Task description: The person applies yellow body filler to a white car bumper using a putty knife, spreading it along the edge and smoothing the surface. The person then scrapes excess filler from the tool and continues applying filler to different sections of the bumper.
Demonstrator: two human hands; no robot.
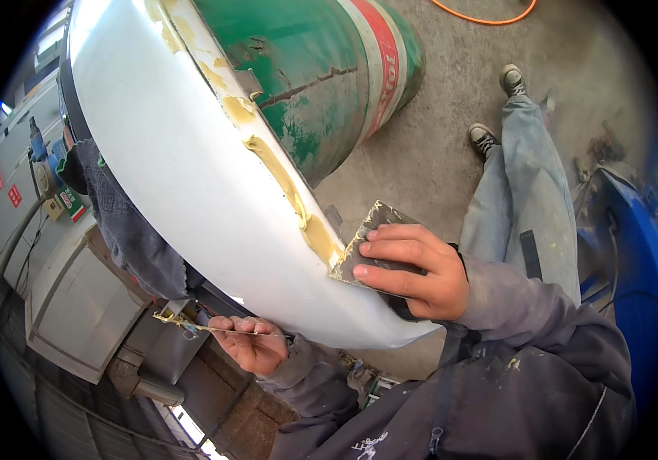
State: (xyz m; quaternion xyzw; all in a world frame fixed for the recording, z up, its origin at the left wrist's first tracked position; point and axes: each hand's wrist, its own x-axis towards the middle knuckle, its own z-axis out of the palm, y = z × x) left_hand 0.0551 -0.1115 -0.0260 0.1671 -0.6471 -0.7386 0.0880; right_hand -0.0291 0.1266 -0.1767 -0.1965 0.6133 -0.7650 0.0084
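A white curved car body panel [168, 153] stretches from the upper left to the middle, resting by a green drum. Yellowish body filler [277, 175] lies in a thick, uneven strip along its right edge. My right hand [421, 268] grips a dark flat filler spreader [377, 218], fingers spread over its face and thumb behind. The spreader's corner touches the lower end of the filler strip. Below the panel's left side, my left hand [251, 345] pinches a thin flat blade [205, 327], seen nearly edge-on, with filler smeared on its far end.
The green drum [306, 84] with a red and white band lies beyond the panel. A dark grey cloth [126, 222] hangs over the panel's left side. Bottles and boxes [57, 180] stand at the left. A blue object [643, 261] is at the right; an orange hose [490, 21] lies on the floor.
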